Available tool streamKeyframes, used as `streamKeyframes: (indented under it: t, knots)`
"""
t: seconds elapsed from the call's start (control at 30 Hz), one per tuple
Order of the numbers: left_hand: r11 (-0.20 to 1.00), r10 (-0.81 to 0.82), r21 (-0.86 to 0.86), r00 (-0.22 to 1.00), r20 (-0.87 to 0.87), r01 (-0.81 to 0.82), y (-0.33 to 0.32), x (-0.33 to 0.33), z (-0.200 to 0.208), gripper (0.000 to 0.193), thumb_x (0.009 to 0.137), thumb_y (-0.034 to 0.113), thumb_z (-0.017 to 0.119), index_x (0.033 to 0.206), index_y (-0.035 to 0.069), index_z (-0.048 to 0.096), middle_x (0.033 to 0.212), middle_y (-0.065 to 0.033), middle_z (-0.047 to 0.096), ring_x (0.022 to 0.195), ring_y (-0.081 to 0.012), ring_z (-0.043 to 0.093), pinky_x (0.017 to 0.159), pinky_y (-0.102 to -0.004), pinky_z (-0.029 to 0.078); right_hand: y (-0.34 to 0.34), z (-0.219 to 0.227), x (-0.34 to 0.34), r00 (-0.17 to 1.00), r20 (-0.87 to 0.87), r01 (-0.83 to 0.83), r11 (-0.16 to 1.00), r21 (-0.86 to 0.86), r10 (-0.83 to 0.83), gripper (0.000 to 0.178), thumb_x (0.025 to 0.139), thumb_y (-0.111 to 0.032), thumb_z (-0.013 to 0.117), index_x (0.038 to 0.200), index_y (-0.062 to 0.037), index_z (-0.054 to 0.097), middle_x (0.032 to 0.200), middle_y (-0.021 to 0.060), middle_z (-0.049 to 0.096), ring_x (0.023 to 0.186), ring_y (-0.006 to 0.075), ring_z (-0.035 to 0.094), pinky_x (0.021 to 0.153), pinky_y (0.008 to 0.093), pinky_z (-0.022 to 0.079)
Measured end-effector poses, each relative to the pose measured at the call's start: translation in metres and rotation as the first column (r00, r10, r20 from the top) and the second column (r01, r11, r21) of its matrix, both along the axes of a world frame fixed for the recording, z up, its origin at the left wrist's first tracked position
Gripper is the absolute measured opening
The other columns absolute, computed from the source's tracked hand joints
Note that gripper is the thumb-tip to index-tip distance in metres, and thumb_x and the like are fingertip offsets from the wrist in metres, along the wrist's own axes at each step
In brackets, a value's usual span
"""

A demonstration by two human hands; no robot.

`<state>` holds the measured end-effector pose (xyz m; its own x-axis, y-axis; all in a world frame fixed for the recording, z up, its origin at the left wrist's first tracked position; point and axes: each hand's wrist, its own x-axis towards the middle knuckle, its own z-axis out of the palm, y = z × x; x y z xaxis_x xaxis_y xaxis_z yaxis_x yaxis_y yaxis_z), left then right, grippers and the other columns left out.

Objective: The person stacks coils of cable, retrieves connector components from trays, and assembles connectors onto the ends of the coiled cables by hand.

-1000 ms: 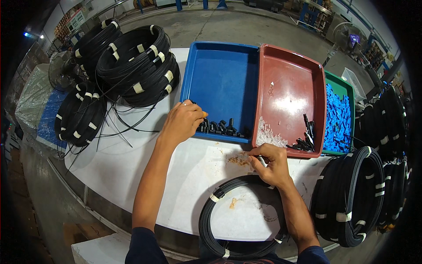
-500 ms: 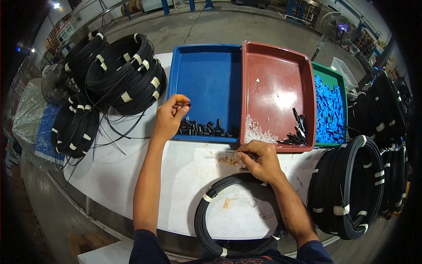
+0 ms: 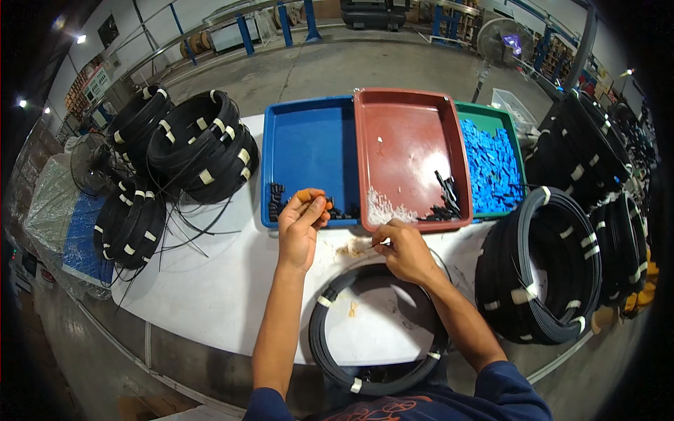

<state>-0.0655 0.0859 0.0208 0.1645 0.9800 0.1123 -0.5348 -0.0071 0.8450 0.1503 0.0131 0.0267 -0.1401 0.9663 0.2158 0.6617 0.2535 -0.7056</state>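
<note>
Right hand [image 3: 400, 247] pinching now, thumb and finger clamped on a thin cable end [image 3: 373, 245], just over the table [image 3: 189, 288] beyond the dark coil [image 3: 319, 340]; that grip looks chosen to leave the tip exposed. Left hand [image 3: 304, 219], raised over the blue tray's near rim: fingertips together, apparently on a small black piece [image 3: 328, 201], mostly hidden by the fingers. The two hands are apart.

One coil in the middle, lying between the forearms, its near side past the table edge, likely so the free end stays handy. Three white bands show on it, presumably to keep the loops together.

Farther out, three trays side by side, seemingly to keep the kinds within reach: blue tray [image 3: 309, 140], black pieces [image 3: 276, 200] at its near side; red tray [image 3: 407, 126], white pieces [image 3: 386, 208] near left, longer black pieces [image 3: 446, 196] near right; green tray [image 3: 488, 116], blue pieces [image 3: 491, 161] throughout. Too many to count!

Left, three coil piles [image 3: 210, 175]; right, three more groups of coils [image 3: 502, 281], single coils too packed to tally. Two fans [image 3: 504, 42], one left, one far right.
</note>
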Motion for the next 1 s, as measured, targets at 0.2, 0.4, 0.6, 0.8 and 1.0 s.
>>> streamKeyframes:
  t: [0.2, 0.4, 0.6, 0.8, 1.0]
  knots:
    - [0.992, -0.022, 0.119, 0.978, -0.207, 0.048, -0.039, 0.034, 0.008, 0.021, 0.093, 0.006, 0.068, 0.113, 0.001, 0.062, 0.099, -0.0115, 0.072, 0.088, -0.0138, 0.067, 0.08, -0.0259, 0.049, -0.014, -0.006, 0.023, 0.969, -0.23, 0.112, 0.992, 0.056, -0.096, 0.006, 0.081, -0.001, 0.069, 0.085, 0.0013, 0.066, 0.079, 0.0137, 0.062, 0.074, 0.0272, 0.059, 0.069, 0.0375, 0.046]
    - [0.912, 0.163, 0.404, 0.835, -0.525, 0.076, -0.047, 0.047, -0.021, 0.016, 0.086, 0.003, 0.073, 0.101, -0.001, 0.07, 0.095, -0.0088, 0.075, 0.088, -0.0141, 0.07, 0.083, -0.0278, 0.055, -0.002, -0.031, 0.052, 0.932, -0.353, 0.171, 0.961, 0.216, -0.086, 0.01, 0.082, -0.008, 0.071, 0.084, -0.0002, 0.066, 0.078, 0.0094, 0.062, 0.072, 0.0227, 0.057, 0.068, 0.0351, 0.043]
    - [0.912, 0.133, 0.385, 0.783, -0.608, 0.144, -0.053, 0.05, -0.025, 0.015, 0.084, 0.0, 0.074, 0.098, -0.002, 0.068, 0.099, -0.0131, 0.076, 0.091, -0.0162, 0.071, 0.084, -0.0293, 0.054, -0.014, -0.031, 0.044, 0.958, -0.287, 0.105, 0.921, 0.376, 0.008, 0.004, 0.08, -0.007, 0.068, 0.08, -0.0045, 0.066, 0.076, 0.0061, 0.06, 0.071, 0.0227, 0.054, 0.072, 0.0355, 0.036]
    - [0.855, 0.227, 0.493, 0.737, -0.636, 0.163, -0.052, 0.053, -0.029, 0.016, 0.081, 0.0, 0.076, 0.097, 0.001, 0.074, 0.093, -0.0098, 0.077, 0.081, -0.0185, 0.072, 0.077, -0.0291, 0.055, -0.019, -0.035, 0.044, 0.966, -0.26, 0.12, 0.896, 0.427, -0.006, 0.004, 0.079, -0.005, 0.068, 0.078, -0.0039, 0.064, 0.074, 0.0056, 0.058, 0.069, 0.022, 0.051, 0.07, 0.0357, 0.033]
    - [0.839, 0.258, 0.516, 0.709, -0.657, 0.173, -0.05, 0.052, -0.031, 0.017, 0.08, 0.001, 0.078, 0.097, 0.003, 0.076, 0.094, -0.0096, 0.077, 0.083, -0.0204, 0.072, 0.075, -0.0306, 0.055, -0.017, -0.038, 0.044, 0.968, -0.253, 0.117, 0.893, 0.435, -0.003, 0.005, 0.079, -0.007, 0.068, 0.078, -0.0037, 0.064, 0.074, 0.006, 0.058, 0.068, 0.0224, 0.05, 0.07, 0.0361, 0.033]
